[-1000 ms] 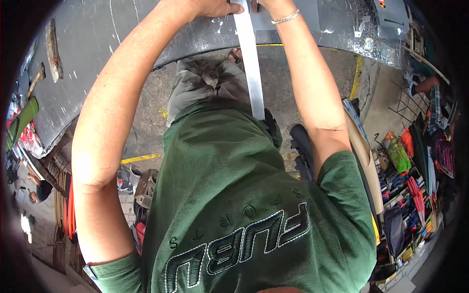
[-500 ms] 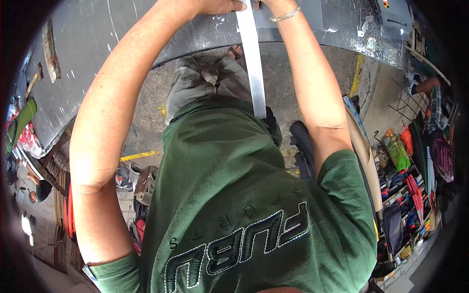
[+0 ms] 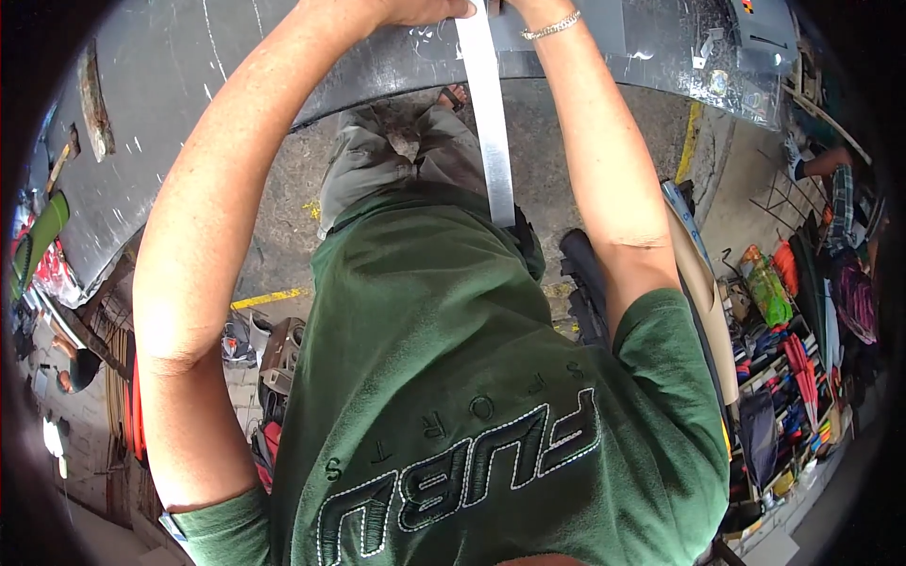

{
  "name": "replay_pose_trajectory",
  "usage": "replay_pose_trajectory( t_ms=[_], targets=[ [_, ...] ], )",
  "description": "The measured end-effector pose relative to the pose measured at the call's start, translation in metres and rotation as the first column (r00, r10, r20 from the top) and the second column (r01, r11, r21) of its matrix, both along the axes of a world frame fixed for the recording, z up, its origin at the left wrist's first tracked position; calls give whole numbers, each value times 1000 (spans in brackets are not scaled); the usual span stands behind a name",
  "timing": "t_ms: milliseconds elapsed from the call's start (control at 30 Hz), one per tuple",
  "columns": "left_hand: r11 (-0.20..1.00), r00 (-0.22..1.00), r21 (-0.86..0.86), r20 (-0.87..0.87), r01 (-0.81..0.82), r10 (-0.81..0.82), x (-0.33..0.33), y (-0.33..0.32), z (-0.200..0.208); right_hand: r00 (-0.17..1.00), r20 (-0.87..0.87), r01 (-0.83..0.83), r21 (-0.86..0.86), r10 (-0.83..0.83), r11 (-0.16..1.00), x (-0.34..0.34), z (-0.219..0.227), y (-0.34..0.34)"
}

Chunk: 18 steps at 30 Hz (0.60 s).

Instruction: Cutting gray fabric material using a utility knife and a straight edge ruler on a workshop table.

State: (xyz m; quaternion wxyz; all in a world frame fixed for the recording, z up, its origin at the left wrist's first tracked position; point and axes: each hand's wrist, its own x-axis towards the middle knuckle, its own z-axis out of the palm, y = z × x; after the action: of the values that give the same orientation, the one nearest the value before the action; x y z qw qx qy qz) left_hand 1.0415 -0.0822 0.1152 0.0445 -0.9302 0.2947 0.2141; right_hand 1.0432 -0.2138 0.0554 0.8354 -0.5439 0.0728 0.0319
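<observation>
A long flat silver metal strip, like a ruler, reaches from the dark tabletop out over its near edge toward my body. At the top edge of the view, my left hand has its thumb against the strip's left side; its other fingers are mostly cut off or hidden. My right hand is just right of the strip, almost wholly beyond the frame, so its fingers do not show. Under my right wrist, which wears a chain bracelet, lies a smooth grey sheet.
The scratched dark table bears a rough wood piece at left and clear plastic scraps at right. Coloured materials crowd a rack on the right. Another person's leg shows at far right, and a person at far left.
Almost nothing differs. The view has shifted very slightly, and both hands sit a little higher at the top edge, with the strip in the same place.
</observation>
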Motion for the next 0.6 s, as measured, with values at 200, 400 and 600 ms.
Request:
replay_pose_trajectory(
  t_ms=[200, 400, 600],
  targets=[
    [1000, 1000, 11, -25, -6, 6, -3, -2, 9, 1000, -14, -7, -16, 6, 1000, -1, 3, -1],
    [973, 992, -227, 128, 45, -16, -7, 23, -33, 1000, 13, -3, -32, 4, 999, -2, 2, 1],
    [954, 969, -300, -239, -11, -64, 23, 38, -17, 1000, 17, 1, -14, -1, 1000, -1, 0, 2]
  ],
)
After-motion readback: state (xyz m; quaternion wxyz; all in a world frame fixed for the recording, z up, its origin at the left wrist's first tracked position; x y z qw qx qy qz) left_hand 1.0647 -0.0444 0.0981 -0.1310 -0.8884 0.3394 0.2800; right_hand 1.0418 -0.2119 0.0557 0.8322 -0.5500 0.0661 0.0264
